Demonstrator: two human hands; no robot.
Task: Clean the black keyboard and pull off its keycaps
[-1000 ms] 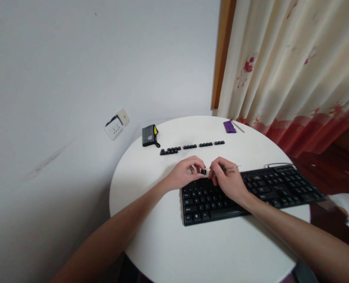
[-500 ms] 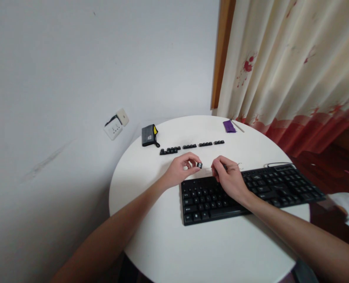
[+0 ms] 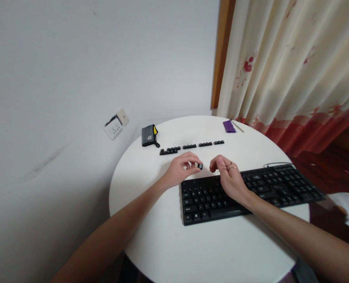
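Between the thumb and fingertips of my left hand (image 3: 182, 169) is a small black keycap (image 3: 200, 166), raised near the top left corner of the black keyboard (image 3: 227, 213). My right hand (image 3: 229, 175) is over the keyboard's upper edge, a short gap from the keycap. Its fingers are curled in, and whatever they hold is hidden; a thin ring-like line shows at one finger. Loose black keycaps (image 3: 189, 146) stand in short rows on the white table (image 3: 150, 188) beyond my hands.
A grey zip pouch (image 3: 148, 135) with a yellow inside lies at the table's far left. Toward the far right are a purple cloth pouch (image 3: 229, 126) and a thin pale stick (image 3: 238, 125). The keyboard cable (image 3: 277, 163) loops behind the keyboard. The wall borders the left.
My right hand has turned and its curled fingers have shifted slightly left. Thin lines seen by it earlier no longer show. My left hand still pinches the keycap, almost unmoved.
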